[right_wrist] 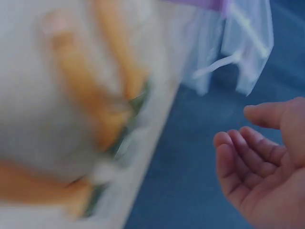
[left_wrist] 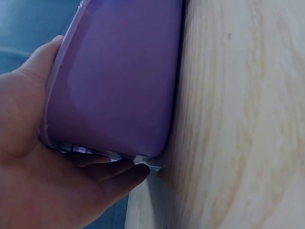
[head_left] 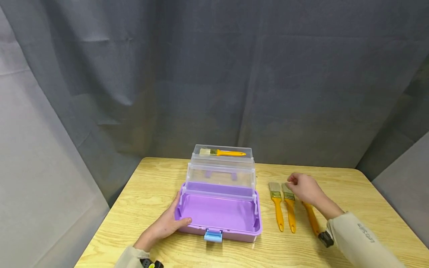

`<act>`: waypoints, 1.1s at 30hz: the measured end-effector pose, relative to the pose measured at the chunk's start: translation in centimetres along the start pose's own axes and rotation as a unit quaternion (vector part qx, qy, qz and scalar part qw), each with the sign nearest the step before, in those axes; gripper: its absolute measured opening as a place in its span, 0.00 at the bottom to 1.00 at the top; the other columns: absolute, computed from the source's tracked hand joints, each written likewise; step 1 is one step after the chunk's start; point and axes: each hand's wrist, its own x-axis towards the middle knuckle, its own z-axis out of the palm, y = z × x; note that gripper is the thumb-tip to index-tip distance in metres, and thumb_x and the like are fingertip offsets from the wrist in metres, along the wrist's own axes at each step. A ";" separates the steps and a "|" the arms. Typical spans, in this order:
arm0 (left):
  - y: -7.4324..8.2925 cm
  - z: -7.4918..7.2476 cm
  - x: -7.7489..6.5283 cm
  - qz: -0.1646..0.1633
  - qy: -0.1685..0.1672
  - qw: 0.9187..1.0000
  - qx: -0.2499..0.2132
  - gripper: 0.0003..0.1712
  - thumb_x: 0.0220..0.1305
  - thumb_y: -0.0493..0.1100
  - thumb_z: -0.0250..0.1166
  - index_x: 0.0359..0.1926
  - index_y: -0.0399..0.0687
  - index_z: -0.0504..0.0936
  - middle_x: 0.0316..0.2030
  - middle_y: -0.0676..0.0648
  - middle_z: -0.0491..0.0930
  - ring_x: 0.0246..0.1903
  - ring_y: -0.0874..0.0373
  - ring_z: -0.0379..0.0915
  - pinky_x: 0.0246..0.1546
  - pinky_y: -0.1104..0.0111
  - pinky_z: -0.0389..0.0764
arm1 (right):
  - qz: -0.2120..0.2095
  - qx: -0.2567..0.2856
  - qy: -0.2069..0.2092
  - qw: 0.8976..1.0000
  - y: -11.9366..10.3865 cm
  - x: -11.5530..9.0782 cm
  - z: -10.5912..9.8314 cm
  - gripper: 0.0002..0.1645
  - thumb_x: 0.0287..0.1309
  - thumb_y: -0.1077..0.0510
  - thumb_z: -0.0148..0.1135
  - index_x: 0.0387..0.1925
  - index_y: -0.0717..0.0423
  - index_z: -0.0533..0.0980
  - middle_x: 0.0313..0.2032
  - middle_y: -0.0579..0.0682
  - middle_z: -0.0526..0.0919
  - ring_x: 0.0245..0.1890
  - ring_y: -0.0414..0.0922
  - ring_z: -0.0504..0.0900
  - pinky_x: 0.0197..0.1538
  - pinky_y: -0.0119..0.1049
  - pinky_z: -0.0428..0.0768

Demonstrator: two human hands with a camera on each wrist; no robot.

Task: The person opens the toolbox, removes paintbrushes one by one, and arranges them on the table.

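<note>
A purple toolbox [head_left: 219, 212] stands with its clear trays [head_left: 221, 175] raised at the back and its base bare inside. My left hand [head_left: 171, 219] grips its left side, thumb at the front rim, and in the left wrist view the fingers [left_wrist: 119, 183] reach round the end wall. One paintbrush [head_left: 231, 153] with a yellow handle lies in the top tray. My right hand [head_left: 305, 188] is over the brushes to the right, fingers loosely bent with nothing between them. Below it are a middle paintbrush [head_left: 290, 214] and a partly hidden right paintbrush [head_left: 311, 217].
Left of those two lies another paintbrush [head_left: 277, 210], bristles pointing away. A blue latch [head_left: 213, 235] hangs at the toolbox's front. The wooden table [head_left: 140, 197] ends at a grey curtain [head_left: 201, 74] behind. The brushes are blurred in the right wrist view.
</note>
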 end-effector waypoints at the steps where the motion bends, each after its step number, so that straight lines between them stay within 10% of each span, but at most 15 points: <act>1: 0.0 0.0 0.0 -0.002 0.001 1.000 0.000 0.61 0.57 0.47 0.69 0.74 0.50 0.31 0.72 0.37 0.34 0.70 0.38 0.35 0.66 0.44 0.41 | -0.013 0.005 0.006 1.000 -0.9 0.9 -0.1 0.10 0.60 0.58 0.60 0.34 0.63 0.77 0.25 0.48 0.80 0.22 0.42 0.75 0.27 0.39 0.76; 15: -0.2 0.5 0.0 0.012 0.007 1.000 -0.015 0.60 0.57 0.46 0.69 0.74 0.49 0.32 0.72 0.36 0.35 0.70 0.38 0.35 0.66 0.44 0.42 | -0.084 0.050 0.035 0.995 -8.8 10.7 0.5 0.10 0.58 0.61 0.63 0.39 0.62 0.83 0.35 0.55 0.85 0.35 0.50 0.83 0.40 0.46 0.82; 33: -0.1 0.6 -0.2 -0.014 0.003 1.000 0.001 0.62 0.56 0.49 0.69 0.74 0.49 0.31 0.72 0.35 0.35 0.69 0.36 0.37 0.66 0.45 0.43 | -0.032 0.028 -0.031 0.999 -8.9 15.1 4.1 0.16 0.54 0.63 0.67 0.45 0.64 0.82 0.42 0.58 0.84 0.44 0.55 0.80 0.50 0.48 0.78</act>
